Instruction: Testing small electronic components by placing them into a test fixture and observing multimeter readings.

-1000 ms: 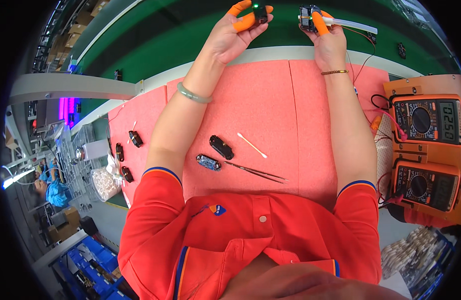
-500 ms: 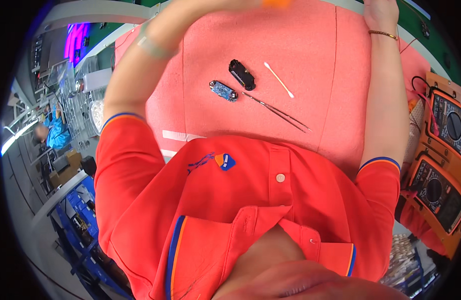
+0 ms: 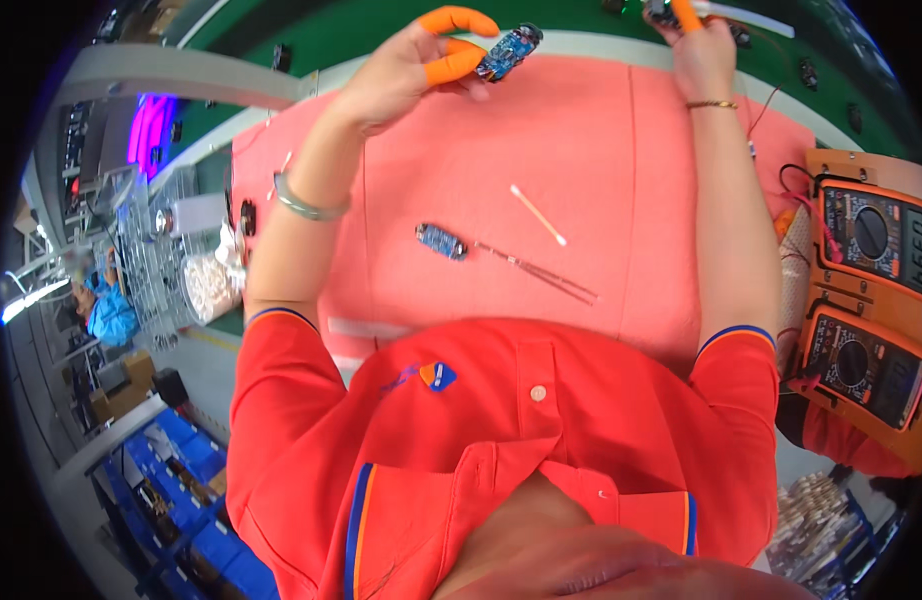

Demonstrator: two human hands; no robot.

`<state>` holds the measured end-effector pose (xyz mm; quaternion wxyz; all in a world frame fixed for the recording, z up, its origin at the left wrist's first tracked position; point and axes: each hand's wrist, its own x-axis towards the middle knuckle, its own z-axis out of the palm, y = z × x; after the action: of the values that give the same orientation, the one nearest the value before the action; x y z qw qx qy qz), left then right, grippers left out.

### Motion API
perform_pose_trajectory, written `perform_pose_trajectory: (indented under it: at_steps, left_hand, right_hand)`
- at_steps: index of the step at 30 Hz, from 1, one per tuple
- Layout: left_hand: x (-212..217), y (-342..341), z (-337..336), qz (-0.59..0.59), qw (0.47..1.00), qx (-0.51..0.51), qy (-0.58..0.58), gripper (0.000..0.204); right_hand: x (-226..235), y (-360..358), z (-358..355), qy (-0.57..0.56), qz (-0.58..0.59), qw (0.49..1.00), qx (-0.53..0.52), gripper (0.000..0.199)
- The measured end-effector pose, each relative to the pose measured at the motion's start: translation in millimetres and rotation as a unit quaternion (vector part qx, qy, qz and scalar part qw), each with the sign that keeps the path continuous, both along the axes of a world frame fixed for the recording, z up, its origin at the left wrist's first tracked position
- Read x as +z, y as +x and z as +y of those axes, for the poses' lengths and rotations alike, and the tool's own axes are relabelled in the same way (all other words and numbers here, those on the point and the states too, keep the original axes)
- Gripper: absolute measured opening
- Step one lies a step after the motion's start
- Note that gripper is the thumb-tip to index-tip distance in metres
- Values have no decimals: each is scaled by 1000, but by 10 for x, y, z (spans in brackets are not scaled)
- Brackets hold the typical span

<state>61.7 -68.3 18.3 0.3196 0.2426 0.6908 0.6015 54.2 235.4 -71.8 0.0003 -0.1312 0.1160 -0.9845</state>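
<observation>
My left hand (image 3: 406, 75), with orange finger cots, is raised over the mat's far edge. Its fingers grip a small circuit module (image 3: 511, 52) with a blue board face and dark ends. Beyond the far right of the mat, my right hand (image 3: 706, 52) has its fingers closed on a small dark and silvery module (image 3: 663, 12), partly cut off by the frame's top. Another blue circuit board (image 3: 441, 241) lies on the pink mat (image 3: 421, 290). Metal tweezers (image 3: 541, 272) touch or nearly touch its right end, and a cotton swab (image 3: 538, 215) rests beyond them.
Past the mat runs a green belt (image 3: 571, 18) bearing several dark modules, behind a pale rail. Two orange multimeters (image 3: 869, 235) stand in a holder at the right. At left are a tub of white swabs (image 3: 209, 285) and a grey post (image 3: 181, 75).
The black module has gone from the mat. My left hand has come into view gripping a circuit module, and my right hand now shows a module in its fingers. The whole view has shifted.
</observation>
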Motion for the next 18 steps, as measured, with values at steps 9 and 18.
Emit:
perform_pose_trajectory:
  at_steps: [9,18]
  left_hand:
    - [-209,-369,590,-162,978,27,131,26]
    - [-201,32,443,361,892,-42,-268,20]
  right_hand:
    - [247,47,-281,397,-182,844,-313,26]
    - [195,-31,-199,474,-193,793,-331,26]
